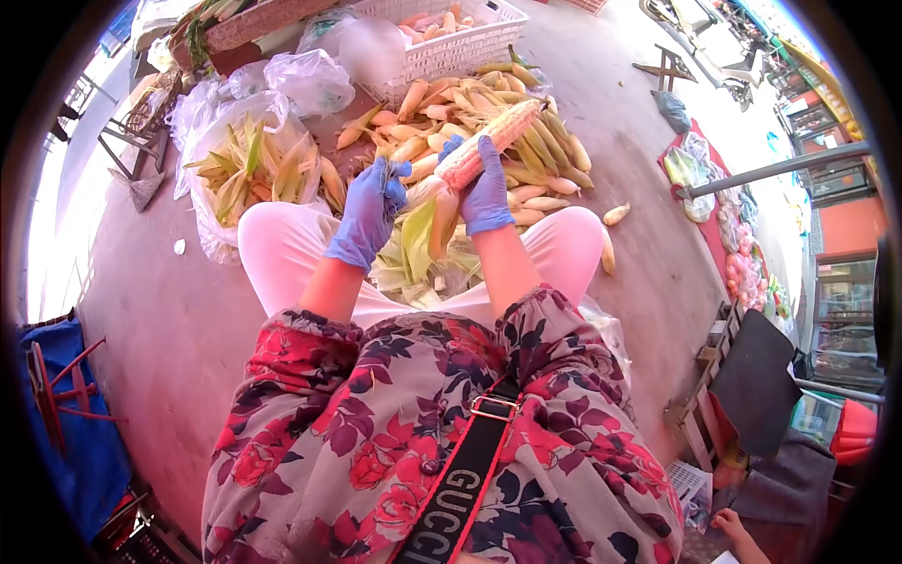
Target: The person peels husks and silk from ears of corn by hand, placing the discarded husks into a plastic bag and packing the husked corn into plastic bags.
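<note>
On the ground point(150, 376), a bag point(204, 195) holds husks point(252, 169); a white basket point(470, 47), corn point(436, 28).

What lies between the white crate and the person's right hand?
In the head view, a heap of corn lies between the white crate and the right hand; the ear in that hand reaches out above it.

right fingers point(451, 143) partly hidden behind corn point(507, 129)

Corn cob point(498, 134): bumpy, slight sheen. Attached husk point(416, 242): papery, ribbed. Gloves point(365, 223): thin, smooth, rubber-like. Bag point(310, 83): translucent plastic, glossy, crinkled. Crate point(462, 47): rigid plastic. Blouse point(395, 376): matt cloth. Strap point(453, 475): woven-looking cloth. Buckle point(495, 400): smooth, shiny metal.
</note>
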Available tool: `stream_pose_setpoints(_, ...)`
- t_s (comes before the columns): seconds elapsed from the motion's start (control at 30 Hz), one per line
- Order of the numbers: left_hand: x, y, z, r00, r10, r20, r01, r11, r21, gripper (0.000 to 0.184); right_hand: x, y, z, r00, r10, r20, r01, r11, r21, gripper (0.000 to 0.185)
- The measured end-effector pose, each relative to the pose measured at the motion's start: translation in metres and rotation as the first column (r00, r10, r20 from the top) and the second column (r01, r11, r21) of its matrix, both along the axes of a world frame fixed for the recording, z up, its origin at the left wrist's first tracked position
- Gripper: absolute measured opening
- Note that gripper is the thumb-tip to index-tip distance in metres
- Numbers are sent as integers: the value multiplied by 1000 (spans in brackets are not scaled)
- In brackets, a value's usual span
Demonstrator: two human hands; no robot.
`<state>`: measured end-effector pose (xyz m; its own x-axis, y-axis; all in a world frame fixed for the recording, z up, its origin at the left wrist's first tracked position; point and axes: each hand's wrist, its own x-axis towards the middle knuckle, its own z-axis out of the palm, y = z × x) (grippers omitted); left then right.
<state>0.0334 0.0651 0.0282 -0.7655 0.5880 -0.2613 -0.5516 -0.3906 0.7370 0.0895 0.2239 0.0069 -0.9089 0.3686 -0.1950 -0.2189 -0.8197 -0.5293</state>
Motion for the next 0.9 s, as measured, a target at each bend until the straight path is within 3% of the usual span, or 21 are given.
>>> stream_pose_setpoints(0.03,7,0,-6,997,-72,11,72,996,-49,33,1,7,0,999,-30,-9,30,999,-21,60)
stream_pose_setpoints(0.1,12,6,-16,995,-87,-50,82,992,-95,43,5,4,4,999,46,-24,-42,987,153,50)
stream_pose_setpoints(0.13,12,9,-22,889,-24,-458,-112,957,-268,50,7,-3,10,995,100,-21,-92,966,240,45)
stream_pose_setpoints(0.17,8,14,-26,617,-49,-785,-359,871,-336,58,9,-9,13,996,87,-22,-77,957,281,47)
stream_pose_setpoints(0.2,5,17,-32,244,-168,-955,-597,750,-284,66,11,-16,16,997,73,-27,-61,946,320,48)
stream_pose_setpoints(0.23,5,21,-42,211,-243,-947,-541,778,-320,79,10,-21,20,997,58,-45,-38,931,362,49)
stream_pose_setpoints(0.27,6,26,-51,551,-175,-816,-234,906,-353,76,10,-20,18,995,94,-44,-72,927,369,54)
stream_pose_setpoints(0.3,12,29,-56,808,-201,-554,80,969,-235,73,9,-21,18,994,97,-57,-69,926,371,57)
stream_pose_setpoints(0.33,18,26,-35,888,-241,-391,209,970,-124,65,12,-23,21,993,105,-59,-72,907,416,60)
stream_pose_setpoints(0.43,22,21,-27,848,-394,-353,263,893,-366,57,14,-23,14,993,104,-62,-70,909,410,58)
stream_pose_setpoints(0.47,25,22,-23,761,-446,-472,99,798,-595,48,15,-21,10,993,101,-56,-72,920,385,56)
stream_pose_setpoints(0.57,32,22,-18,620,-637,-457,-52,548,-835,45,14,-22,3,994,3,107,-52,889,454,51)
stream_pose_setpoints(0.6,35,26,-48,581,-524,-623,-170,671,-722,32,12,-17,-3,995,-10,100,-38,883,468,44)
stream_pose_setpoints(0.7,37,26,-53,282,-715,-640,-281,576,-768,23,18,2,13,951,130,281,-257,839,480,38)
stream_pose_setpoints(0.73,38,16,-56,-13,-865,-502,-187,496,-848,24,20,19,30,798,309,517,-578,633,515,36)
stream_pose_setpoints(0.77,38,7,-59,17,-857,-515,-169,505,-846,24,24,27,27,699,396,595,-705,520,482,38)
stream_pose_setpoints(0.83,32,-8,-58,59,-841,-539,-138,527,-838,24,37,33,27,611,400,684,-787,400,469,39)
stream_pose_setpoints(0.87,22,-11,-56,301,-675,-673,-249,626,-739,24,41,38,23,658,441,610,-746,492,448,39)
stream_pose_setpoints(0.9,-5,-10,-98,717,-452,-531,97,819,-566,35,48,39,15,694,477,539,-709,581,399,39)
